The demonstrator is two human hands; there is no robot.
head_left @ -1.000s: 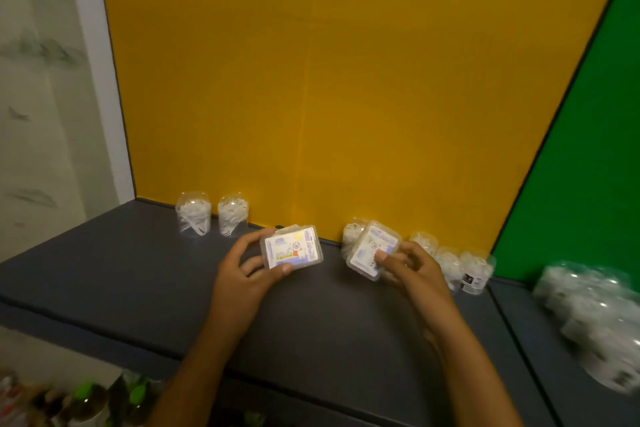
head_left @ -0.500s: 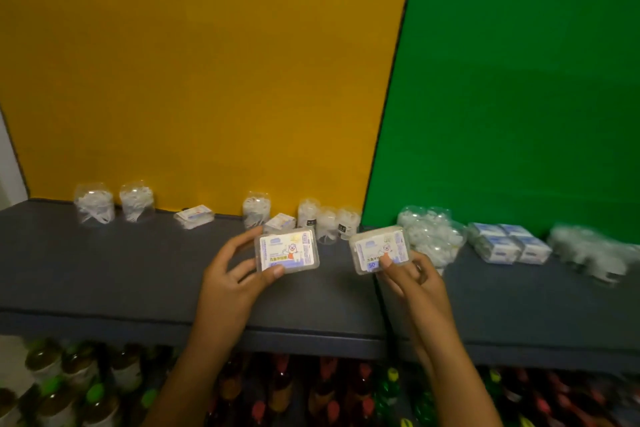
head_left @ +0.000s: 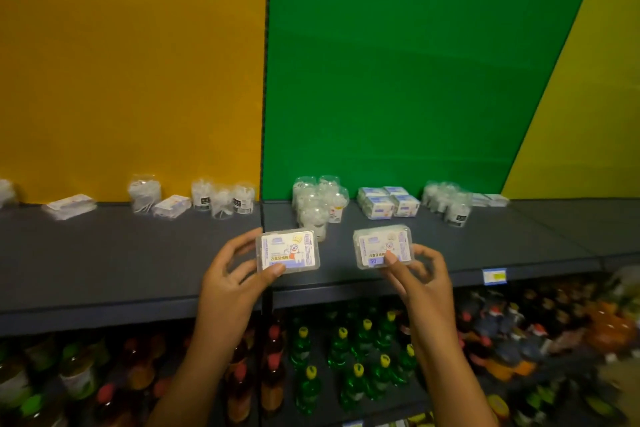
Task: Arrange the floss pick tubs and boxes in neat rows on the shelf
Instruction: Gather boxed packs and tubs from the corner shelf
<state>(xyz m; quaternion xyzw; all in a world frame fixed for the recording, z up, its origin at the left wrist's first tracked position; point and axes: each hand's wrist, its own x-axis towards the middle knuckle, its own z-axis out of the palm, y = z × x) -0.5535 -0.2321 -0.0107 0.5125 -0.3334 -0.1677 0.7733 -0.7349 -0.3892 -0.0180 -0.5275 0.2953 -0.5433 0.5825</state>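
your left hand (head_left: 231,282) grips the left floss pick box (head_left: 287,252) between thumb and curled fingers; your right hand (head_left: 420,279) pinches the right floss pick box (head_left: 382,246) likewise. both boxes hang above the front of the grey shelf (head_left: 121,253). your thumbs hide part of each label. the tubs (head_left: 313,203) behind are blurred, and the bottles (head_left: 343,364) below are indistinct.

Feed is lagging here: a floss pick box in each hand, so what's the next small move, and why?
Probably carry the right hand's box back and set it beside the stacked boxes on the shelf. They look alike, and both hands, left and right, are full.
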